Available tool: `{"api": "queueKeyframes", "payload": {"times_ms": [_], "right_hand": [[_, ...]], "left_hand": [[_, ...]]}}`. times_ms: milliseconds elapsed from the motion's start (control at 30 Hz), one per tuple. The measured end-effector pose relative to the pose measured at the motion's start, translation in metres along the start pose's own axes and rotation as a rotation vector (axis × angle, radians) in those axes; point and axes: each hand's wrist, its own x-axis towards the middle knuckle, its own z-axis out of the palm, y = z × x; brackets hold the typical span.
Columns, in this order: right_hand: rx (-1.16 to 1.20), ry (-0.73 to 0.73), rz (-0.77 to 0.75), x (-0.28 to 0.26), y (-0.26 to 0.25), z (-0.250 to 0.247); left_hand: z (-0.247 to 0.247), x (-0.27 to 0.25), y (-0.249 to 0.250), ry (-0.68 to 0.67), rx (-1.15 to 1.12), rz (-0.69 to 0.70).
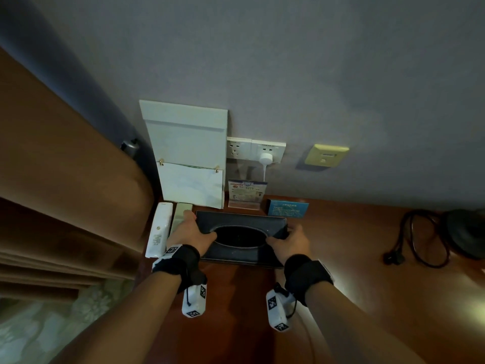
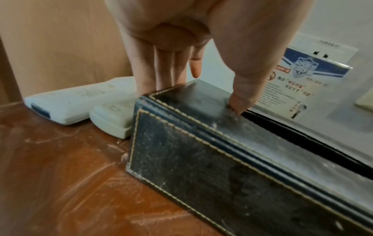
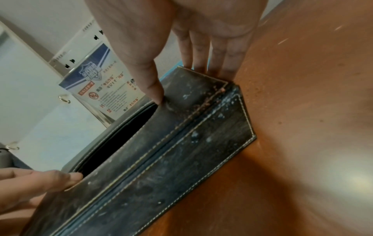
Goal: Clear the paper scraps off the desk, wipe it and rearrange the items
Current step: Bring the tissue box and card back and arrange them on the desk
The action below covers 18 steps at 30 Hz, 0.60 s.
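Left hand (image 1: 187, 231) and right hand (image 1: 288, 241) each pinch an end of the leather tissue box (image 1: 236, 219) sitting between them on the desk (image 1: 341, 245), thumbs on top, fingers down the sides, probably so it moves squarely without tipping.

Grey wall (image 1: 315, 61) holds a white double socket (image 1: 256, 151), white plug (image 1: 266, 156) in the socket's right half, yellowish wall plate (image 1: 326, 155) right of the socket, brown padded panel (image 1: 65, 153) far left, floral fabric (image 1: 39, 327) below-left.
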Motion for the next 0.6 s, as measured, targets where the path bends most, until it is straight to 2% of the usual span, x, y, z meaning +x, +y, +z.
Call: {"api": "queueKeyframes", "payload": {"times_ms": [200, 600], "right_hand": [[-0.046, 0.014, -0.035, 0.007, -0.004, 0.005], [-0.151, 0.025, -0.103, 0.009, -0.001, 0.006]], "left_hand": [[-0.001, 0.012, -0.001, 0.043, 0.008, 0.017], [0.002, 0.019, -0.005, 0.031, 0.05, 0.022]]}}
